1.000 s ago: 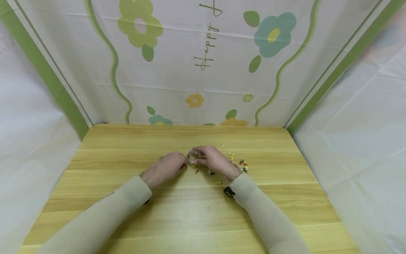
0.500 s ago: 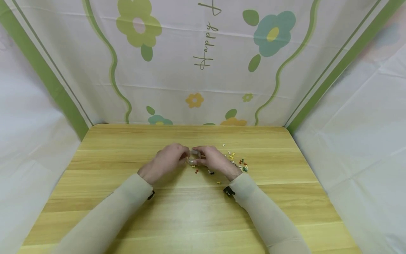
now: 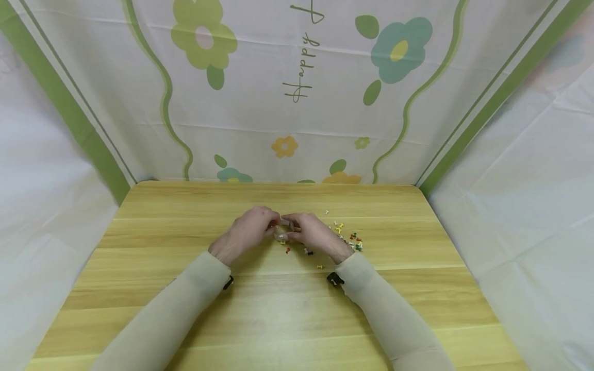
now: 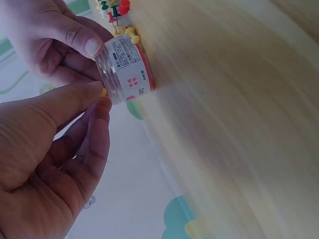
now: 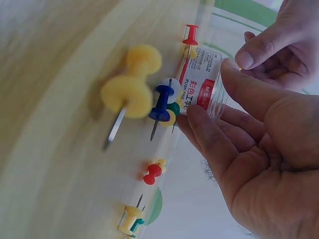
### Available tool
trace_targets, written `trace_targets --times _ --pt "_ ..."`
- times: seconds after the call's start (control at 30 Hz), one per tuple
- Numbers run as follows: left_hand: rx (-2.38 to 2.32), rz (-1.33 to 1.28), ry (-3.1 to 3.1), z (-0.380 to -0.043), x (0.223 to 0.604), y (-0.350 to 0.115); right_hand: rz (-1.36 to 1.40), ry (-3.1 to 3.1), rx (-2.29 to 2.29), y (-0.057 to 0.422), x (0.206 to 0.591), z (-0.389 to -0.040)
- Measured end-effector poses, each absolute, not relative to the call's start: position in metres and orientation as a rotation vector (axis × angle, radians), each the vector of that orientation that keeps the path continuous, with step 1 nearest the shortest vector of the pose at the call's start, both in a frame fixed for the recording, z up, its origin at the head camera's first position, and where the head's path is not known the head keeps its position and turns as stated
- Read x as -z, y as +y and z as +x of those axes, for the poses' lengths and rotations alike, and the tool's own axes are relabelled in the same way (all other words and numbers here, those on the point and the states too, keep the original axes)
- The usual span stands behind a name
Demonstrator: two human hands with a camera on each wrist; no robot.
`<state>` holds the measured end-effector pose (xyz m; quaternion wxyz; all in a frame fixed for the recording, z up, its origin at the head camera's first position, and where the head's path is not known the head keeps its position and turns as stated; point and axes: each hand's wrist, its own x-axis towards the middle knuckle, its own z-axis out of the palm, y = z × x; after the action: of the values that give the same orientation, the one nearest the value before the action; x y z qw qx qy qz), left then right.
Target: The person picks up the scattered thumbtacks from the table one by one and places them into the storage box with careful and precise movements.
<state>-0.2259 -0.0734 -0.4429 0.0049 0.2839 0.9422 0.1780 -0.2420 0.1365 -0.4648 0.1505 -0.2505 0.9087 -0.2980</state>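
The clear jar [image 4: 124, 69] should be light, stiff-walled and somewhat slippery; whether it is plastic or glass I cannot tell. It is best held round the sides below the rim, leaving the mouth free, and there the right hand [image 3: 313, 232] grips it, fingers and thumb curled about the wall. It appears to stand upright on the table [image 3: 287, 319], its mouth just beside the left fingertips. The left hand [image 3: 248, 230] pinches a small yellow piece [image 4: 104, 92], probably a push pin: nearly weightless, hard, safest taken by its head, as a metal point could prick.

The jar wears a white label with a red panel, the words PUSH PINS, and a red band near its base. On the person's side of the right fingers lie a yellow pin [image 5: 125, 94] nearest the wrist, a blue pin [image 5: 161, 102] closer to the fingertips and a red pin [image 5: 191, 35] beyond.
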Motion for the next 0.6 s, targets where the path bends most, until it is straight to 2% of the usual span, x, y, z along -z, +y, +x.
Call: trace_targets --times 0.43,0.6 --pt "-0.562 0.855 2.938 -0.2260 0.4434 -0.0736 -0.719 2.588 0.884 0.1388 0.4635 -0.2409" --pt "-0.539 0.919 2.934 -0.2193 0.4408 -0.0741 -0.729 2.570 0.901 0.1389 0.4640 -0.2416"
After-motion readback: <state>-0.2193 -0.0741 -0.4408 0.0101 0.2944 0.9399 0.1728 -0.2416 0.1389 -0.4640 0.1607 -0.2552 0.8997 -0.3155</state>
